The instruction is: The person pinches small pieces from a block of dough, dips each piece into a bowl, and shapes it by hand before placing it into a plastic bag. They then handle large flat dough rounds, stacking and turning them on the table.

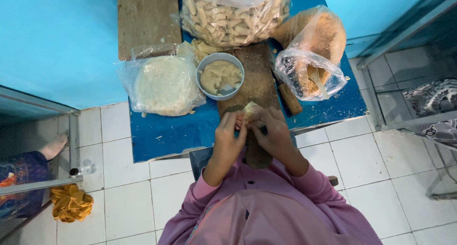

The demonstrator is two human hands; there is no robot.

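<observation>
**Fingers pinched on a small pale wrapper**

Fingers (240,122) of both your hands are curled in tight, closed on a small pale yellow square of thin dough wrapper (251,109). Your left hand (230,135) grips its near left edge; your right hand (272,133) pinches the right side, thumbs meeting on top. The wrapper looks thin, soft and partly folded, one corner poking up past your fingertips. You hold it just above the near end of the long brown wooden board (257,83) on the low blue table (162,131). Just beyond it stands a round grey bowl of beige filling (220,76).
</observation>
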